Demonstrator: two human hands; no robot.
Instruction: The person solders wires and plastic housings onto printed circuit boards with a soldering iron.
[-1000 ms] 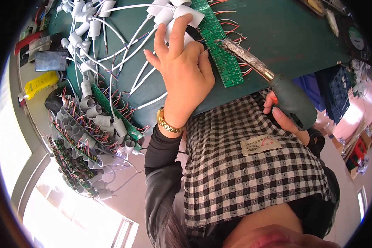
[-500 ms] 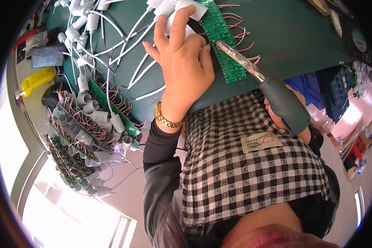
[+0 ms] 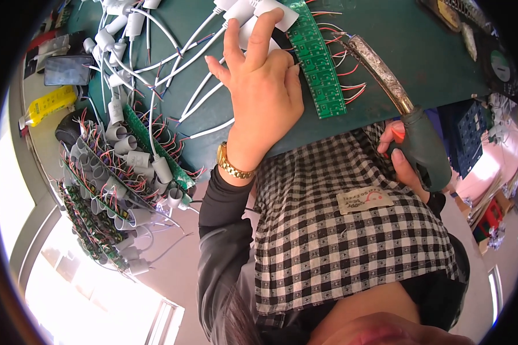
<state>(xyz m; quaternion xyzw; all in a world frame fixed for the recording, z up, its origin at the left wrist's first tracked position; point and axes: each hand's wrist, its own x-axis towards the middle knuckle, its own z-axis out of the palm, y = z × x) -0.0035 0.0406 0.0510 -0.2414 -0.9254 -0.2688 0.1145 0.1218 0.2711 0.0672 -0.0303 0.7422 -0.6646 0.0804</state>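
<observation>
My right hand (image 3: 404,165) is wrapped round the dark handle of a soldering iron (image 3: 426,141), near an orange-red part. The iron's crusted metal barrel slants up and left, its tip above the thin wires right of a green circuit board (image 3: 319,69). My left hand (image 3: 265,89), with a gold watch at the wrist, is at the board's left edge. Its thumb and a bent finger are pinched together; what is between them is hidden. The other fingers reach up over white cable plugs (image 3: 242,10). Short red and white wires stick out along the board's right side.
White cables (image 3: 195,57) with bared ends spread over the dark green mat (image 3: 397,34). Grey tubular housings (image 3: 115,187) and wired boards are heaped at the left edge. A phone (image 3: 68,70), a yellow bottle (image 3: 50,106) and a blue crate (image 3: 469,138) stand around.
The soldering iron has moved right, off the board's left edge and across to the wires on its right. My left hand and the board have shifted slightly right.
</observation>
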